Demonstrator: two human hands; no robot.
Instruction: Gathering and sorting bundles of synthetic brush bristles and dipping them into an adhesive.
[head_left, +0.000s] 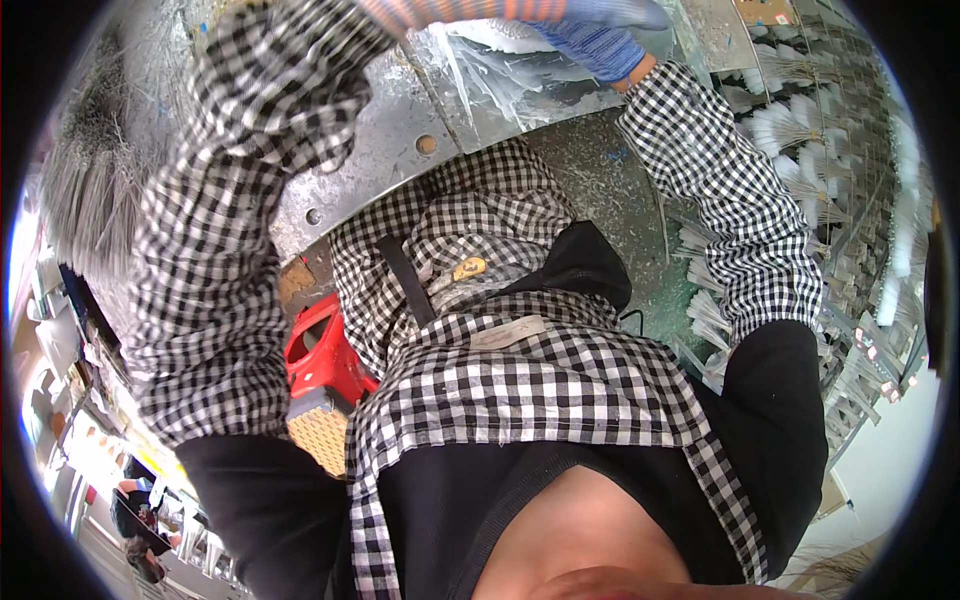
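At the top edge, my left hand (pixel 520 10), in an orange and grey striped glove, reaches to the right across the metal worktop (pixel 375 150). My right hand (pixel 598 48), in a blue knit glove, comes in from the right and meets or overlaps it; I cannot tell whether they touch. Both hands are partly cut off by the frame, so their grip and anything in it are hidden. Just below them, whitish translucent strands or film (pixel 500 75) lie on the worktop.
Bundles of grey bristles (pixel 90 200) stand at the left. Racks of white-tipped bristle tufts (pixel 800 130) line the right side. A red plastic stool (pixel 325 345) is by my left side. The worktop has round holes (pixel 427 145). Far lower left, another person (pixel 140 520) is visible.
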